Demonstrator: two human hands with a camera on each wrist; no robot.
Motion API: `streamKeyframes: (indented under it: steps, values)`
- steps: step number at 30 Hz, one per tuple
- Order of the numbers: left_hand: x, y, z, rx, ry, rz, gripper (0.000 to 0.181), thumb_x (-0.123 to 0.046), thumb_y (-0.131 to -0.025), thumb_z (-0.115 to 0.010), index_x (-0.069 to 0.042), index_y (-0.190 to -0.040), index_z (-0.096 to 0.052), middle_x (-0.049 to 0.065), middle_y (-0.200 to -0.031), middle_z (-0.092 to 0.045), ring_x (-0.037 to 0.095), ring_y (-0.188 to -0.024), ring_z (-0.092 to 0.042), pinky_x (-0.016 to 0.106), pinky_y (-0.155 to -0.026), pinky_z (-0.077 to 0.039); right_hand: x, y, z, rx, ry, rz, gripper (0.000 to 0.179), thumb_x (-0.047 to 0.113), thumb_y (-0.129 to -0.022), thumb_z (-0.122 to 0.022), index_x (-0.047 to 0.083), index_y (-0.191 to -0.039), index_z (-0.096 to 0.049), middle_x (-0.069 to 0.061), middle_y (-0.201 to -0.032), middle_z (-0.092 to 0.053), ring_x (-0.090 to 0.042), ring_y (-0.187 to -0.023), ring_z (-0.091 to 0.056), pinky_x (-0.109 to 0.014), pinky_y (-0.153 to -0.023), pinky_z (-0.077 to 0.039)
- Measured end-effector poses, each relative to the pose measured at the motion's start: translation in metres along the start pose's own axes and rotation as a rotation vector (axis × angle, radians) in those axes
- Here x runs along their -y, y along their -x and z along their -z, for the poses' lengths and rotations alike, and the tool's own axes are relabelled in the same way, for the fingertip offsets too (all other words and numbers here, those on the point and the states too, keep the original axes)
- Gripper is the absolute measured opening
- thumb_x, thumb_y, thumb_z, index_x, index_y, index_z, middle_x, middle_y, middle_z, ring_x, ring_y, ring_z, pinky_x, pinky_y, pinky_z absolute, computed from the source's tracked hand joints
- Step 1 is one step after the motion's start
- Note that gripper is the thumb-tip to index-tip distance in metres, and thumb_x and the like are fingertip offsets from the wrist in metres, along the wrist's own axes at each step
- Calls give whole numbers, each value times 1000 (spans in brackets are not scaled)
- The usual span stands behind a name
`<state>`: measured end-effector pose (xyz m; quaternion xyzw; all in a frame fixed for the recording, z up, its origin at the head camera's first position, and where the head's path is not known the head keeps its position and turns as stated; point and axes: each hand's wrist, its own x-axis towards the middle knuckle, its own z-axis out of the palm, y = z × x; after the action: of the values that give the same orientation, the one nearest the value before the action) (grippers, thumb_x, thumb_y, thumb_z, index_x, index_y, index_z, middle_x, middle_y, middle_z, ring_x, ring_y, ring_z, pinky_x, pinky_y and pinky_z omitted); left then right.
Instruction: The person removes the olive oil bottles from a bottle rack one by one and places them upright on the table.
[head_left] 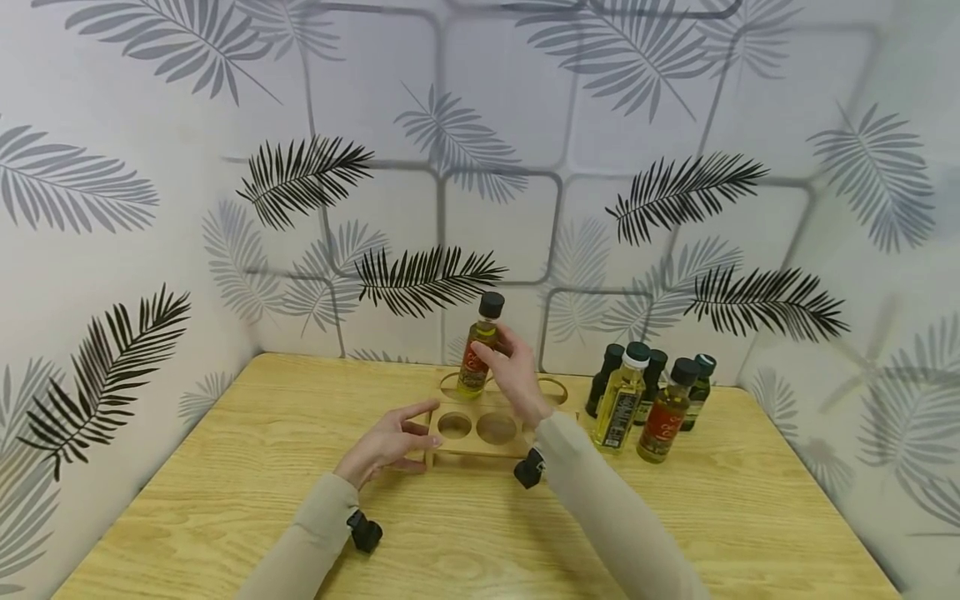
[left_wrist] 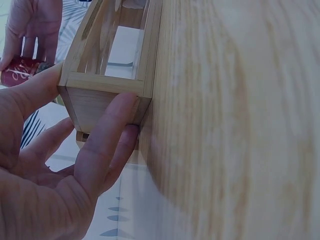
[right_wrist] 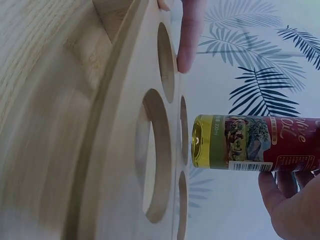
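A wooden bottle rack (head_left: 474, 447) with round holes stands on the table. My right hand (head_left: 516, 377) grips a small olive oil bottle (head_left: 475, 357) with a black cap and red label, upright over the rack's back row. The right wrist view shows the bottle's (right_wrist: 260, 143) base just above a back hole, apart from the rack's top (right_wrist: 122, 150). My left hand (head_left: 384, 443) holds the rack's left end. In the left wrist view, its thumb and fingers span the wooden end panel (left_wrist: 92, 107).
Right of the rack stand several bottles: a clear one of yellow oil (head_left: 621, 408), a red-labelled olive oil bottle (head_left: 662, 427) and dark green ones, such as one at the back right (head_left: 701, 392). A leaf-patterned wall (head_left: 495, 225) closes off the wooden table's (head_left: 285, 433) back.
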<state>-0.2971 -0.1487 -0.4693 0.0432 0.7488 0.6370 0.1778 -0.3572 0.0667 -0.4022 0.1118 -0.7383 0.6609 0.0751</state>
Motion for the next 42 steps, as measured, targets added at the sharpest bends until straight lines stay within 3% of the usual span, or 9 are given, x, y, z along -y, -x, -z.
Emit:
streamKeyframes:
  steps: [16, 23, 29, 42]
  values:
    - [-1, 2, 0, -1, 3, 0, 70, -13, -89, -74, -25, -150, -42, 26, -134, -44, 28, -107, -62, 46, -80, -61, 4, 19, 28, -24, 79, 28, 51, 28, -96, -65, 18, -144, -49, -11, -131, -61, -26, -122, -57, -45, -106, -47]
    - [-2, 2, -1, 4, 1, -7, 71, -13, -89, -74, -24, -151, -41, 26, -133, -44, 28, -105, -62, 46, -79, -61, 4, 34, 41, -90, 100, 5, 61, 32, -95, -67, 14, -148, -45, -12, -129, -63, -26, -120, -59, -45, -100, -51]
    - [-4, 2, -1, 11, -7, -14, 71, -12, -89, -73, -23, -151, -40, 26, -132, -44, 27, -106, -62, 47, -79, -60, 1, 41, 53, -91, 105, -2, 55, 37, -93, -68, 16, -142, -53, -11, -125, -65, -24, -115, -61, -40, -92, -52]
    - [-3, 2, -1, 12, -1, -14, 71, -11, -89, -73, -21, -151, -40, 27, -131, -44, 28, -106, -62, 46, -79, -61, 4, 58, 74, -77, 147, -1, 60, 44, -90, -70, 17, -140, -54, -10, -127, -65, -24, -117, -60, -47, -99, -51]
